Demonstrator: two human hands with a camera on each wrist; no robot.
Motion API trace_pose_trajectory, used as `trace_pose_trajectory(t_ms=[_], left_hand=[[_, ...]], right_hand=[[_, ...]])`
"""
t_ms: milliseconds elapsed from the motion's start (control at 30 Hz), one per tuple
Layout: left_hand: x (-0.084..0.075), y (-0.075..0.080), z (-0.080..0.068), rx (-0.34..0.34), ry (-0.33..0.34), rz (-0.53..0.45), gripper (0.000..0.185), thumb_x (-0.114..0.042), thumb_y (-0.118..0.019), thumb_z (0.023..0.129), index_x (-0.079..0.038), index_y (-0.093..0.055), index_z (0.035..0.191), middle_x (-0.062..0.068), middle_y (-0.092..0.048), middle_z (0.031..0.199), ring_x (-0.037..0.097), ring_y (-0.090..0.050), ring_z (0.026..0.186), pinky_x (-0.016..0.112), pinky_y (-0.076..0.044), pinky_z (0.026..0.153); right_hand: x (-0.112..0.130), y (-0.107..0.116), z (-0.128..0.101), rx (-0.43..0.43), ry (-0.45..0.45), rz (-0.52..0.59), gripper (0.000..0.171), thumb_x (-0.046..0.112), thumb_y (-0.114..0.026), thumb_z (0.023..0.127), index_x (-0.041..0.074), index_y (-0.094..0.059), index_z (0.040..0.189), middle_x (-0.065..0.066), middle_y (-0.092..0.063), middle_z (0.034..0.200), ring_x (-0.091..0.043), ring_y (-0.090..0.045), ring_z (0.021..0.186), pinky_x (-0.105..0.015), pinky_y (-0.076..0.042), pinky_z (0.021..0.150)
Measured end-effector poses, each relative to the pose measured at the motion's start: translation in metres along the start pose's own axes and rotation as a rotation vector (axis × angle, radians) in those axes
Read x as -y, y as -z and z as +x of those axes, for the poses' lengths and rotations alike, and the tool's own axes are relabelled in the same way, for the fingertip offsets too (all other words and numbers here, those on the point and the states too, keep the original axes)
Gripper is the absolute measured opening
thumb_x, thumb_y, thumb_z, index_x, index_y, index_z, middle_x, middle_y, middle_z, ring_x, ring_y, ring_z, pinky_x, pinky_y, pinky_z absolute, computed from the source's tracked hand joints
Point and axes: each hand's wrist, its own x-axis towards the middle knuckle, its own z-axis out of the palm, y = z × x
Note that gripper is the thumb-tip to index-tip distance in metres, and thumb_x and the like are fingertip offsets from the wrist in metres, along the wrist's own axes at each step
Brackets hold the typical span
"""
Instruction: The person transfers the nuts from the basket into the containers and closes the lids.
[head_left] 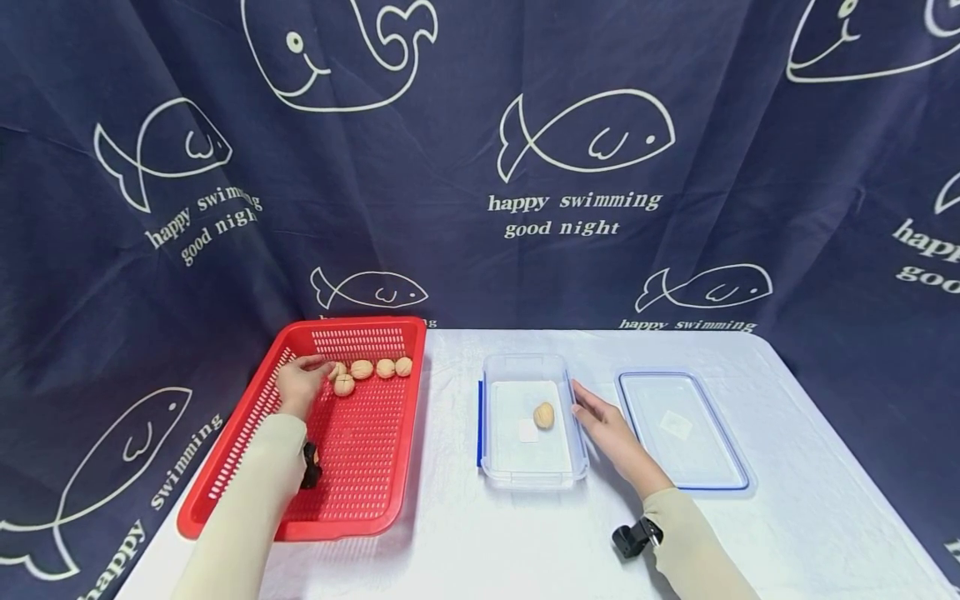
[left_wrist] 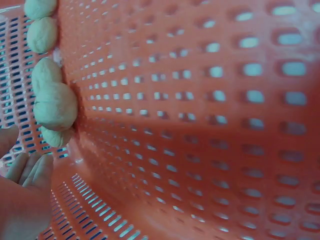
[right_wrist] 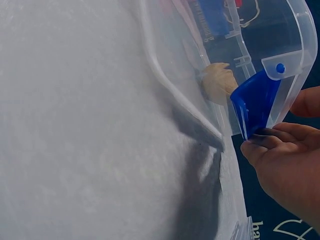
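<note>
The dark blue backdrop [head_left: 465, 250], printed with white whale outlines, reads "happy swimming good night". At the left, the red slotted basket [head_left: 360, 467] holds a row of tan, wrinkled walnuts [head_left: 372, 368] near its far wall. The left hand [head_left: 300, 385] reaches to the row's left end, fingers loosely extended, gripping nothing visible. The clear container [head_left: 528, 479] with blue clasps holds one walnut [head_left: 543, 415]. The right hand [head_left: 611, 433] rests open, fingertips at the container's right clasp [right_wrist: 252, 107]. The blue-rimmed lid [head_left: 678, 429] lies rightmost.
</note>
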Motion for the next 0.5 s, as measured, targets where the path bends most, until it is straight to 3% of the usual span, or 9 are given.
trace_pose_trajectory(t_ms=[100,167,300,500], left_hand=[[0.003,-0.001,-0.004,0.035,0.010,0.025,0.034,-0.009,-0.070,0.085,0.010,-0.064,0.113,0.027,-0.066,0.108,0.025,-0.063,0.088,0.021,-0.045,0.070],[0.006,-0.002,-0.006,0.048,0.012,0.057,0.036,-0.010,-0.071,0.085,0.010,-0.064,0.113,0.026,-0.067,0.106,0.035,-0.060,0.098,0.030,-0.046,0.077],[0.009,-0.004,-0.008,0.067,0.035,0.088,0.036,-0.013,-0.072,0.083,0.008,-0.065,0.112,0.024,-0.068,0.103,0.033,-0.061,0.096,0.034,-0.047,0.080],[0.007,-0.002,-0.013,0.109,0.066,0.109,0.039,-0.017,-0.072,0.084,0.008,-0.065,0.113,0.025,-0.064,0.112,0.033,-0.055,0.103,0.039,-0.044,0.085]], right_hand=[[0.000,0.000,0.000,-0.002,0.000,-0.002,0.053,0.022,-0.042,0.103,0.008,-0.025,0.152,-0.013,-0.024,0.156,-0.031,-0.022,0.143,-0.043,-0.018,0.115],[0.000,-0.001,0.000,-0.003,0.004,0.003,0.054,0.022,-0.043,0.103,0.008,-0.025,0.152,-0.013,-0.024,0.156,-0.031,-0.022,0.143,-0.043,-0.018,0.115],[-0.001,-0.001,0.000,-0.004,0.012,0.006,0.053,0.021,-0.043,0.103,0.007,-0.025,0.152,-0.013,-0.024,0.156,-0.031,-0.023,0.143,-0.043,-0.018,0.115],[-0.002,-0.002,0.001,-0.008,0.012,0.010,0.053,0.019,-0.042,0.103,0.006,-0.025,0.151,-0.015,-0.024,0.156,-0.032,-0.023,0.142,-0.043,-0.019,0.115]])
